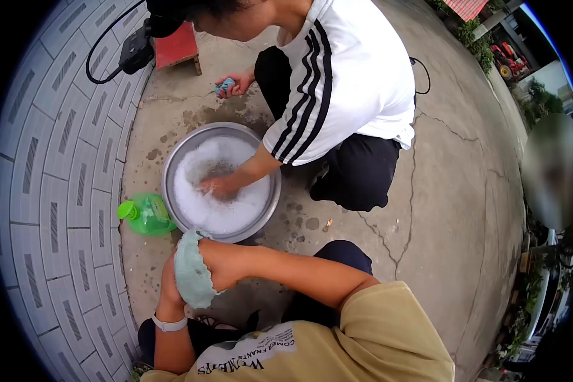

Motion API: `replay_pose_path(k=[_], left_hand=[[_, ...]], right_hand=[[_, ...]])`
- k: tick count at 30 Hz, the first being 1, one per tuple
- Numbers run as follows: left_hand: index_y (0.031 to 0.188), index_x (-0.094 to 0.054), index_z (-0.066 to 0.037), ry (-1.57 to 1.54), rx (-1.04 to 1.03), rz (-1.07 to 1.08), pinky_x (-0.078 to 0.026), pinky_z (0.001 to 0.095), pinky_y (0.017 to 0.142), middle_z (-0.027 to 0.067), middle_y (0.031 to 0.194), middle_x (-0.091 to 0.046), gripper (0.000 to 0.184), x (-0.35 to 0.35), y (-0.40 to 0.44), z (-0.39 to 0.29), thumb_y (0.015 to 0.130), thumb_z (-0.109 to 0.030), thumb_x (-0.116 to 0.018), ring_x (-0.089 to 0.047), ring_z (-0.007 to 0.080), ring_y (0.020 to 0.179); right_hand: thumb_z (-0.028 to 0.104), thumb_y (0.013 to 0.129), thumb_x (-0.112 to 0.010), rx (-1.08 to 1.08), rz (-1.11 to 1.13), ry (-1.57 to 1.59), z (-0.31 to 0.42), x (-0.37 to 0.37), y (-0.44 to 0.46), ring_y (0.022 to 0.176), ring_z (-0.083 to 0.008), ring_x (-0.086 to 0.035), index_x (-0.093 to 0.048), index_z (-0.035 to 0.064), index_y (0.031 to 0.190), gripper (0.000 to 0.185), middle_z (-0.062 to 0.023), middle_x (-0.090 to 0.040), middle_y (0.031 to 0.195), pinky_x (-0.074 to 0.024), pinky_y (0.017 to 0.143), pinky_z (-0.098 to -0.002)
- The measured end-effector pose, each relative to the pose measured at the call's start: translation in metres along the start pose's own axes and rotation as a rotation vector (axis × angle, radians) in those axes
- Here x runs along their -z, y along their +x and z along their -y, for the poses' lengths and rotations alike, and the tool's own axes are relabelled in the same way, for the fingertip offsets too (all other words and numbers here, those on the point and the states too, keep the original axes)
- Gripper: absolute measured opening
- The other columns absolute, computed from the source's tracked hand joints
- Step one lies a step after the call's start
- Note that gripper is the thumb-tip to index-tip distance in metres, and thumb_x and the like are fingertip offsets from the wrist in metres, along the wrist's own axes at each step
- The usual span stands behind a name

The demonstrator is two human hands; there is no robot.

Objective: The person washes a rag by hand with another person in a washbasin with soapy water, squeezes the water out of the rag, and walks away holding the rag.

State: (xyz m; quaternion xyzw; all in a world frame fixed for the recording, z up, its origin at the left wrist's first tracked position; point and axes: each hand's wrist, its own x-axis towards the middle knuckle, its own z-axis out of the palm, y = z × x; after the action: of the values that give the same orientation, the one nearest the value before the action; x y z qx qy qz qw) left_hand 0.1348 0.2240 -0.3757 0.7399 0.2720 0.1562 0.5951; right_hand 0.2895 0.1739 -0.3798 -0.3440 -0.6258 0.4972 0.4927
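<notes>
A pale green cloth (194, 270) is gathered between my two hands, just below the near rim of a metal basin (275, 191). My left hand (169, 283) grips it from the left, a white band around that wrist. From the other side my right hand (221, 262) presses against the cloth. The fingers of both hands are mostly hidden by the fabric. White suds (200, 207) fill the basin. Beside its left rim stands a green pump bottle (149, 215).
Across the basin a person in a white shirt (363, 83) crouches, one hand (221, 186) in the suds, the other (239, 84) squeezing a blue-green cloth (225, 85). A tiled wall (57, 191) runs along the left. Behind is a red stool (174, 48). The concrete (452, 210) is cracked.
</notes>
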Motion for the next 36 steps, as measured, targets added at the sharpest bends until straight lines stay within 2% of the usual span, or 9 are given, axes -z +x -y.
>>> replay_pose_path(k=[3,5,7,8,11,17,23,27,36], left_hand=[[0.114,-0.046,0.003,-0.145,-0.035,-0.030,-0.040,0.0297,0.084,0.0106,0.107,-0.054,0.043,0.003,-0.001,-0.002,0.081,-0.024,-0.050,-0.052,0.0175,0.094],[0.111,-0.048,0.003,-0.500,0.247,-0.030,-0.042,0.0283,0.080,0.0089,0.102,-0.056,0.034,0.003,-0.003,-0.012,0.090,-0.022,-0.037,-0.053,0.0146,0.089],[0.107,-0.050,0.002,-0.308,-0.063,-0.047,-0.042,0.0258,0.076,0.0069,0.097,-0.057,0.037,0.005,-0.008,0.017,0.094,-0.024,-0.029,-0.053,0.0112,0.086],[0.110,-0.049,0.003,-0.365,-0.003,-0.065,-0.042,0.0306,0.079,0.0092,0.103,-0.056,0.039,0.009,-0.009,0.004,0.081,-0.023,-0.054,-0.054,0.0160,0.088],[0.111,-0.049,0.004,-0.538,0.272,-0.093,-0.038,0.0263,0.084,0.0097,0.107,-0.054,0.040,0.004,-0.008,0.025,0.094,-0.026,-0.028,-0.049,0.0117,0.096],[0.115,-0.048,0.003,-0.335,0.198,-0.145,-0.036,0.0257,0.088,0.0078,0.111,-0.053,0.041,0.010,-0.009,0.031,0.095,-0.028,-0.029,-0.047,0.0110,0.101],[0.117,-0.048,-0.001,-0.770,0.389,-0.099,-0.038,0.0244,0.085,0.0044,0.113,-0.051,0.040,0.008,-0.012,0.016,0.095,-0.030,-0.030,-0.048,0.0089,0.096],[0.109,-0.048,-0.003,-0.818,0.576,0.024,-0.046,0.0302,0.066,0.0055,0.102,-0.050,0.044,0.020,-0.016,-0.003,0.090,-0.041,-0.038,-0.051,0.0136,0.084],[0.098,-0.045,-0.001,-0.549,0.302,-0.130,-0.040,0.0317,0.063,0.0072,0.076,-0.048,0.030,0.008,-0.043,0.000,0.092,-0.030,-0.040,-0.048,0.0145,0.069]], right_hand=[[0.005,0.058,-0.061,0.003,0.084,0.032,-0.013,-0.004,0.004,0.061,-0.0246,-0.053,-0.056,0.0009,0.073,0.016,-0.0121,-0.058,0.068,-0.0443,0.059,-0.0315],[0.010,0.061,-0.067,0.029,0.095,-0.052,-0.013,-0.002,0.006,0.076,-0.0227,-0.054,-0.056,0.0028,0.086,0.028,-0.0103,-0.058,0.086,-0.0439,0.070,-0.0325],[0.010,0.061,-0.066,-0.043,0.101,-0.009,0.006,0.003,0.014,0.078,-0.0239,-0.054,-0.056,0.0023,0.087,0.029,-0.0117,-0.058,0.086,-0.0431,0.073,-0.0339],[0.013,0.062,-0.068,-0.202,0.133,0.017,0.009,0.005,0.013,0.085,-0.0255,-0.053,-0.056,0.0022,0.091,0.033,-0.0118,-0.058,0.092,-0.0414,0.079,-0.0351],[0.014,0.059,-0.073,-0.338,0.124,0.069,0.005,0.002,0.014,0.084,-0.0205,-0.057,-0.057,0.0031,0.094,0.040,-0.0088,-0.059,0.092,-0.0446,0.076,-0.0325],[0.014,0.057,-0.075,-0.480,0.140,0.072,-0.006,0.000,0.018,0.084,-0.0184,-0.057,-0.056,0.0035,0.096,0.044,-0.0079,-0.059,0.092,-0.0451,0.074,-0.0316],[0.015,0.056,-0.077,-0.464,0.160,0.041,-0.012,0.004,0.001,0.085,-0.0179,-0.056,-0.054,0.0028,0.100,0.051,-0.0090,-0.058,0.097,-0.0443,0.078,-0.0318],[0.021,0.055,-0.079,-0.587,-0.235,0.276,-0.002,0.003,0.003,0.084,-0.0175,-0.055,-0.046,-0.0008,0.107,0.065,-0.0102,-0.055,0.098,-0.0460,0.073,-0.0310],[0.022,0.055,-0.080,-0.753,-0.232,0.301,-0.007,-0.002,-0.006,0.092,-0.0198,-0.052,-0.041,-0.0006,0.114,0.074,-0.0110,-0.050,0.105,-0.0442,0.080,-0.0328]])
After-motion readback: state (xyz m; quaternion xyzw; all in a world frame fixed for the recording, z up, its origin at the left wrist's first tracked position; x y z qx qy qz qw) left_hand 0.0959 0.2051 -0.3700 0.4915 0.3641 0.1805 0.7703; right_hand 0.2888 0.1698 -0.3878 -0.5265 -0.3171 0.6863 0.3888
